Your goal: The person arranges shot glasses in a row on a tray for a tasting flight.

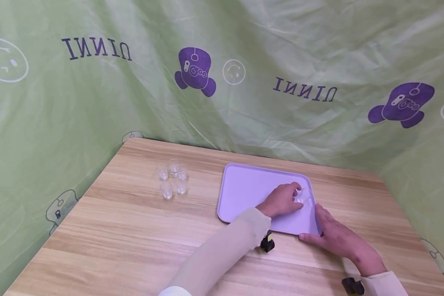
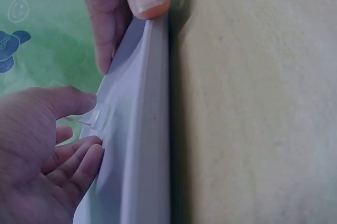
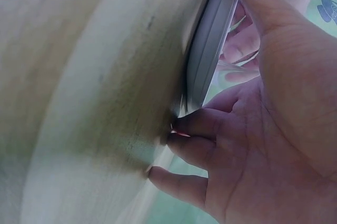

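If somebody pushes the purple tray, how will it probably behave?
The purple tray is probably stiff, since it shows no bend where the right hand touches it. It looks thin and smooth, so it may be light and slide easily on the wooden table. Being wide and low, it seems unlikely to roll or tip.

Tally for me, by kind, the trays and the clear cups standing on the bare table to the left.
Clear cups: 5
Purple tray: 1
Total: 6
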`<action>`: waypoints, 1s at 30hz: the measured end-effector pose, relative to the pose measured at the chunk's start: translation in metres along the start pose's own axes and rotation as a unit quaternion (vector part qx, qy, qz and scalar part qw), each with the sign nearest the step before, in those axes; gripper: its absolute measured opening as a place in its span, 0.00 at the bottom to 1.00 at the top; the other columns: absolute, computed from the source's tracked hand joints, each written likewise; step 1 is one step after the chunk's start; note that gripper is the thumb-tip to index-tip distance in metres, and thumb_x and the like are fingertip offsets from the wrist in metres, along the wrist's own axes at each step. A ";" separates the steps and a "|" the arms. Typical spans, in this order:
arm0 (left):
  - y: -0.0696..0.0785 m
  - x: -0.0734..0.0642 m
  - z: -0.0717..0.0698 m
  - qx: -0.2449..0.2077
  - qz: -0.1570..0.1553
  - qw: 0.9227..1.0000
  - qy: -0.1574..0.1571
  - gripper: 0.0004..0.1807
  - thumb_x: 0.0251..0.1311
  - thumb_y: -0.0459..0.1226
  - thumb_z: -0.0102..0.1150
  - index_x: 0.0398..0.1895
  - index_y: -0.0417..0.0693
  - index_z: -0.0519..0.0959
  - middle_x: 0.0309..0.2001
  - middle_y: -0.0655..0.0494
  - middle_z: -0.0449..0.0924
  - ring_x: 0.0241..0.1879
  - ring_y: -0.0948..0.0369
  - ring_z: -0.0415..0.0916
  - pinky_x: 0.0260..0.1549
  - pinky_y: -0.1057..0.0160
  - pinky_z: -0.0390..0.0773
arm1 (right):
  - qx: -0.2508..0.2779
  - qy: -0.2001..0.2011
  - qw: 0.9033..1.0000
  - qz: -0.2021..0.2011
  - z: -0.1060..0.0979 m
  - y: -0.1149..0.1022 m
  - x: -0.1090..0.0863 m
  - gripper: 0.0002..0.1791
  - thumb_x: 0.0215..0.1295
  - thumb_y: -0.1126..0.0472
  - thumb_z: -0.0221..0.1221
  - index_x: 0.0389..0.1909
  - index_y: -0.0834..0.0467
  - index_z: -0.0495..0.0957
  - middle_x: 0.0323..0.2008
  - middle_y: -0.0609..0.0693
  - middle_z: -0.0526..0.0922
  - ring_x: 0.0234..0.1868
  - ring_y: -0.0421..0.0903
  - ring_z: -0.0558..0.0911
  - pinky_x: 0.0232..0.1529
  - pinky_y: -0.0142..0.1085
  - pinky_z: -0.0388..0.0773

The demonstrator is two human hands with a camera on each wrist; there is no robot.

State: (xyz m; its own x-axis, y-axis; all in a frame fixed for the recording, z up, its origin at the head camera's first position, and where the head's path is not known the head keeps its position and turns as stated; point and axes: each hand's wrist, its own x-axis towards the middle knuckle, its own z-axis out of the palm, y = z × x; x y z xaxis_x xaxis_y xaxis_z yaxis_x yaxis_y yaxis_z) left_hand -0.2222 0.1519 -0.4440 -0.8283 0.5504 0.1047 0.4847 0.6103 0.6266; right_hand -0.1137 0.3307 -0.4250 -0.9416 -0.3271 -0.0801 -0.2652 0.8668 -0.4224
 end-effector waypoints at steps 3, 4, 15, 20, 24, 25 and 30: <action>-0.002 -0.003 -0.004 -0.021 -0.005 1.000 -0.007 0.28 0.61 0.44 0.73 0.63 0.50 0.76 0.46 0.62 0.81 0.37 0.74 0.73 0.40 0.79 0.69 | 0.002 -0.005 1.000 0.003 0.001 0.000 0.000 0.65 0.63 0.35 0.67 0.77 0.76 0.40 0.72 0.82 0.50 0.71 0.79 0.55 0.66 0.69 0.58; -0.002 -0.004 -0.006 -0.025 -0.004 1.000 -0.008 0.29 0.60 0.44 0.73 0.63 0.49 0.76 0.47 0.62 0.81 0.38 0.73 0.73 0.40 0.78 0.70 | 0.002 -0.005 1.000 0.003 0.001 0.000 0.000 0.65 0.64 0.35 0.67 0.77 0.76 0.40 0.72 0.82 0.50 0.71 0.79 0.55 0.66 0.69 0.58; -0.008 -0.024 -0.039 -0.034 0.055 0.998 -0.011 0.31 0.63 0.46 0.71 0.67 0.48 0.74 0.55 0.57 0.82 0.49 0.69 0.76 0.45 0.78 0.71 | 0.001 -0.009 1.000 0.012 0.001 0.002 -0.001 0.66 0.64 0.35 0.66 0.77 0.77 0.38 0.73 0.81 0.48 0.71 0.79 0.54 0.66 0.70 0.58; -0.011 -0.041 -0.063 -0.053 0.091 0.994 0.014 0.29 0.63 0.44 0.71 0.66 0.46 0.75 0.58 0.55 0.81 0.55 0.65 0.77 0.49 0.77 0.71 | 0.002 -0.009 1.000 0.011 0.003 0.003 0.000 0.67 0.63 0.35 0.67 0.77 0.77 0.39 0.73 0.81 0.49 0.71 0.79 0.55 0.65 0.71 0.58; -0.015 -0.061 -0.083 -0.039 0.108 0.993 0.028 0.29 0.63 0.44 0.71 0.66 0.50 0.76 0.57 0.58 0.81 0.56 0.66 0.76 0.52 0.76 0.70 | 0.003 -0.012 1.000 0.014 0.003 0.005 0.002 0.68 0.62 0.34 0.67 0.77 0.76 0.37 0.74 0.81 0.48 0.71 0.79 0.54 0.65 0.71 0.58; -0.016 -0.066 -0.088 -0.033 0.110 0.993 0.029 0.29 0.63 0.45 0.71 0.66 0.50 0.76 0.57 0.59 0.81 0.56 0.66 0.75 0.53 0.75 0.70 | 0.004 -0.013 1.000 0.015 0.004 0.005 0.002 0.68 0.62 0.34 0.67 0.77 0.75 0.36 0.74 0.81 0.48 0.71 0.79 0.54 0.65 0.71 0.58; -0.028 -0.092 -0.114 0.008 0.126 0.991 0.042 0.27 0.65 0.45 0.69 0.65 0.49 0.76 0.58 0.56 0.80 0.59 0.63 0.74 0.61 0.68 0.70 | 0.008 -0.011 1.000 0.014 0.003 0.005 0.002 0.68 0.62 0.35 0.67 0.77 0.76 0.36 0.73 0.82 0.47 0.71 0.80 0.53 0.65 0.72 0.57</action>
State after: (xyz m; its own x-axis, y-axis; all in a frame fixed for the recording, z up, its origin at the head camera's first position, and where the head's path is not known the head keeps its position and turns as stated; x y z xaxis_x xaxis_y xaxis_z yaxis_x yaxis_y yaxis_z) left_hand -0.1915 0.0193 -0.3835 -0.7009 0.6372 0.3205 0.6828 0.4696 0.5596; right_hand -0.1160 0.3332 -0.4301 -0.9436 -0.3115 -0.1119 -0.2357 0.8698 -0.4336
